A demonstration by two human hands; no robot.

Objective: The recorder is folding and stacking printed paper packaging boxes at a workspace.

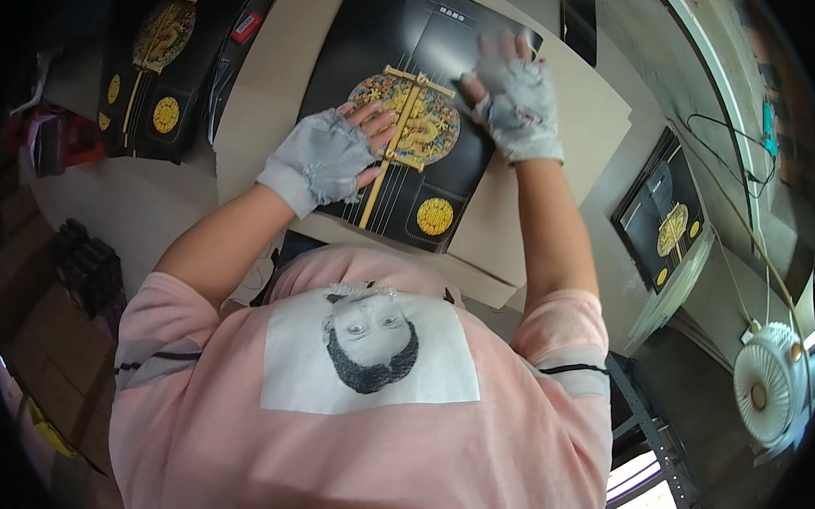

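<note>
In front of me a black printed sheet (443,179) with a gold and multicoloured round fan-like motif lies flat on a stack of grey-beige boards (587,108). My left hand (325,155), in a grey fingerless glove, rests on the sheet with its fingers spread over the left side of the motif. My right hand (515,91), gloved the same way, is at the sheet's upper right edge. Its fingers are stretched out and slightly blurred; nothing shows in its grip.
A pile of similar black printed pieces (165,71) stands at the far left, with a small red box (246,27) beside it. More printed pieces (664,211) lie at the right. A white fan (767,384) and a teal-handled tool with a cable (769,129) are farther right.
</note>
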